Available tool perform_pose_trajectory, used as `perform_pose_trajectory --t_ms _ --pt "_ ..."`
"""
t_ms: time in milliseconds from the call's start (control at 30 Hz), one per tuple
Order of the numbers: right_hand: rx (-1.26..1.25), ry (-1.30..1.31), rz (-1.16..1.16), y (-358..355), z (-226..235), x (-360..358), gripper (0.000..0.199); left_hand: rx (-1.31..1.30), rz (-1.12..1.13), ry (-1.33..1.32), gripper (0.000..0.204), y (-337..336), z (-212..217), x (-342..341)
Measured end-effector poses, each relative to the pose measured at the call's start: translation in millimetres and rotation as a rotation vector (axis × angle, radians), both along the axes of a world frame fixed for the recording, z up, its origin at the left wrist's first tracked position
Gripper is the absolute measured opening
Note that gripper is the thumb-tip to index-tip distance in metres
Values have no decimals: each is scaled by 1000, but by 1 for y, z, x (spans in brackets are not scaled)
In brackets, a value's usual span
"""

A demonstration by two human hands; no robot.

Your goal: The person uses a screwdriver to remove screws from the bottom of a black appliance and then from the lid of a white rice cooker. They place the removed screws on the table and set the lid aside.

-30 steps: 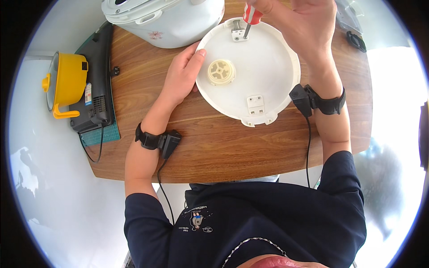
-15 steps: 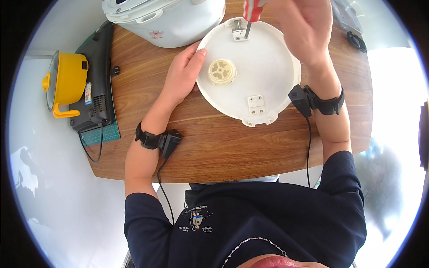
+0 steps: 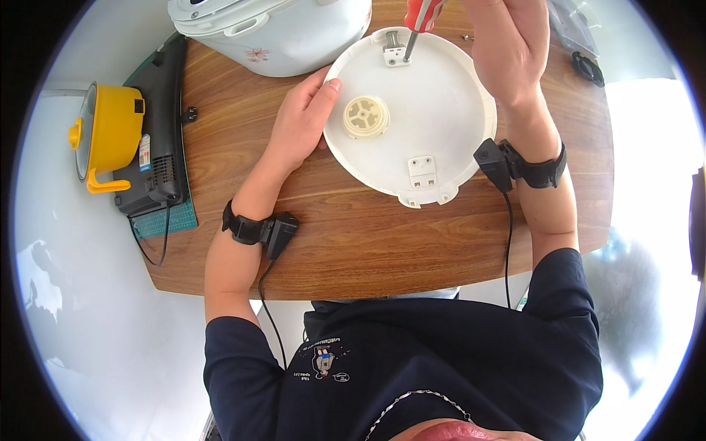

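Observation:
A round white plastic lid (image 3: 412, 95) lies with its inner side up on the table. At its left rim, my left hand (image 3: 305, 110) is closed, thumb on top and fingers partly hidden beneath. A screwdriver (image 3: 421, 15) with a red and white handle stands tilted, its tip at a screw on the small white hinge bracket (image 3: 397, 55) at the far rim. My right hand (image 3: 511, 51) is at the handle's upper end; its fingers run out past the top edge. A cream round vent piece (image 3: 365, 117) and a second white bracket (image 3: 422, 171) sit on the lid.
A white rice cooker body (image 3: 279, 40) stands behind my left hand. Farther left are a yellow pot (image 3: 114, 132), a black appliance (image 3: 165, 110) and a green mat (image 3: 176, 218). Small metal bits (image 3: 465, 37) lie beyond the lid; a black clip-like object (image 3: 587, 67) lies far right.
The screwdriver handle has tilted a little to the right, and my right hand has shifted slightly. Small metal bits beyond the lid have come into sight. My left hand has stayed put.

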State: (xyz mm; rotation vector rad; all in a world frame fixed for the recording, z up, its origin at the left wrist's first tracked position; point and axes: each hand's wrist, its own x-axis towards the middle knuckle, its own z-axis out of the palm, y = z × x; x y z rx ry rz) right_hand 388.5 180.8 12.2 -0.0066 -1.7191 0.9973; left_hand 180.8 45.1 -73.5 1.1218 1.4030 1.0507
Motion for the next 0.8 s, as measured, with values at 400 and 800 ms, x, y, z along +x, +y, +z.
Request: perform_pose_trajectory --t_ms 400,800 --pt "-50 2 -231 -21 6 -18 67 -12 5 -9 45 -1 2 2" --pt "20 -79 -217 -18 -1 -11 66 6 -9 8 47 -1 1 1"
